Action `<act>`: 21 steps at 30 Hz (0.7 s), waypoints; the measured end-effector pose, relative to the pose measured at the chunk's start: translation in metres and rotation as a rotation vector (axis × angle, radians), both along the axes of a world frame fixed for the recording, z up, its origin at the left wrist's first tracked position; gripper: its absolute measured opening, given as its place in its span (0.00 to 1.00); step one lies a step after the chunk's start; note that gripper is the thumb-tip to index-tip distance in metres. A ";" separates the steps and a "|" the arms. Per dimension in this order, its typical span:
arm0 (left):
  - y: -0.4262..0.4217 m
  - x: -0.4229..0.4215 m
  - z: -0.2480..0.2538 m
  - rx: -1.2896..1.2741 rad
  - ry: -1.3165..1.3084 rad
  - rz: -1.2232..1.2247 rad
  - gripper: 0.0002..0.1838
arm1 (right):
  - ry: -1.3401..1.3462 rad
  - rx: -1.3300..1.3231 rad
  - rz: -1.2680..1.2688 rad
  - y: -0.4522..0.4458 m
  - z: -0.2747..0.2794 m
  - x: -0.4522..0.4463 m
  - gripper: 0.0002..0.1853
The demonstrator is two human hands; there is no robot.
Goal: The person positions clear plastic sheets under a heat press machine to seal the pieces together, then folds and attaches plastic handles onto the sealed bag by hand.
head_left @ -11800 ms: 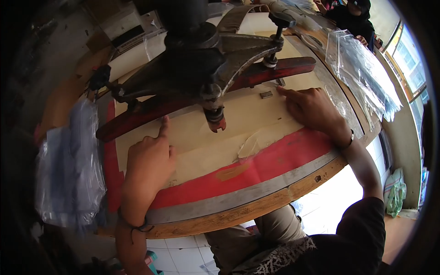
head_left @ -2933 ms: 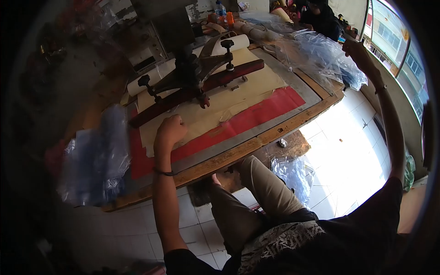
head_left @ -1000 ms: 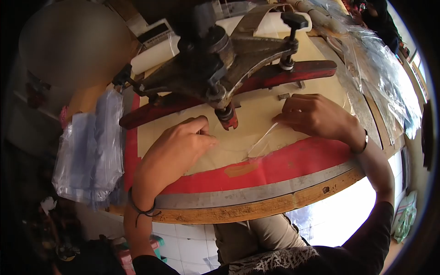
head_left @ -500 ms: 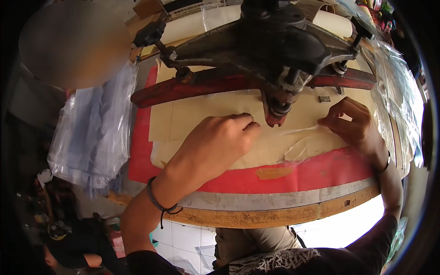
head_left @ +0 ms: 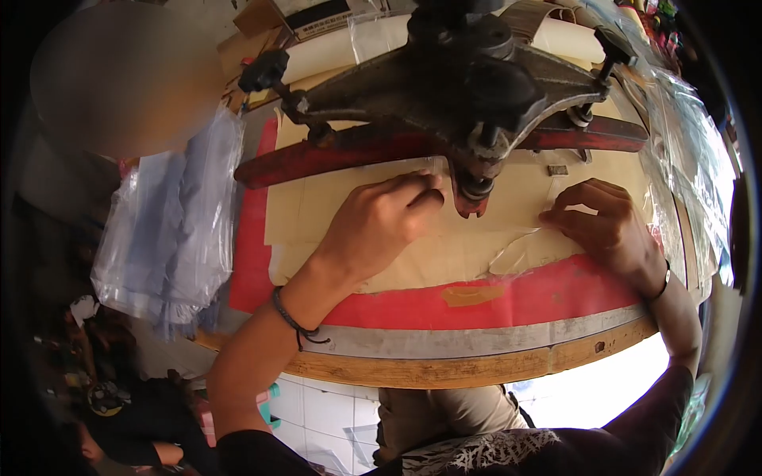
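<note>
My left hand [head_left: 389,214] is closed in a pinch over the cream sheet [head_left: 381,266], just left of the forked red tip [head_left: 471,208] of the machine head. What its fingertips hold is too small to make out. To the right, my right hand [head_left: 599,218] pinches a thin clear plastic piece near the sheet, its thumb and forefinger pressed together. Above both hands hangs the dark metal machine head [head_left: 413,83] with a long red bar [head_left: 341,153]. A small metal block [head_left: 557,170] lies between the bar and my right hand.
A stack of clear plastic bags [head_left: 163,230] hangs at the left table edge. More clear plastic [head_left: 690,143] lies on the right. A white roll [head_left: 349,47] and a box [head_left: 320,20] are behind. A person in dark clothing [head_left: 151,420] is at lower left.
Over the last half second my left hand has moved slightly up and left, toward the red bar. My right hand stays nearly in place, still pinched. Earlier my right arm was stretched out to the right.
</note>
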State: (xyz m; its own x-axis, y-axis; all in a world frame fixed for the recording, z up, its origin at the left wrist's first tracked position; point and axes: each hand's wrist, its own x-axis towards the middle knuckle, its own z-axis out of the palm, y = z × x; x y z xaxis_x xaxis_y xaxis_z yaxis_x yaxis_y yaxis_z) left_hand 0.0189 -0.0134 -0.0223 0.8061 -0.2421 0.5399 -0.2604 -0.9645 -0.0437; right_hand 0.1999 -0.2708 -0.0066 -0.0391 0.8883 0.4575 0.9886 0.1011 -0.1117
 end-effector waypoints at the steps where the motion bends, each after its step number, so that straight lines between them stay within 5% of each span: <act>1: 0.001 -0.001 -0.002 -0.006 0.026 0.011 0.08 | 0.009 0.010 0.005 0.000 -0.002 0.001 0.16; 21: 0.000 -0.001 -0.009 -0.141 0.104 0.146 0.09 | -0.078 0.130 -0.002 0.003 -0.003 0.001 0.18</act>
State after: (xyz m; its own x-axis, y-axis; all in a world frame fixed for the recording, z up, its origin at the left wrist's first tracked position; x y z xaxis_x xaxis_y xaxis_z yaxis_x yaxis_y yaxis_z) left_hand 0.0177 -0.0138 -0.0313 0.8802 -0.0466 0.4723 -0.1136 -0.9869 0.1143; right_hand 0.2012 -0.2675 -0.0097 -0.0769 0.8220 0.5643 0.9940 0.1075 -0.0211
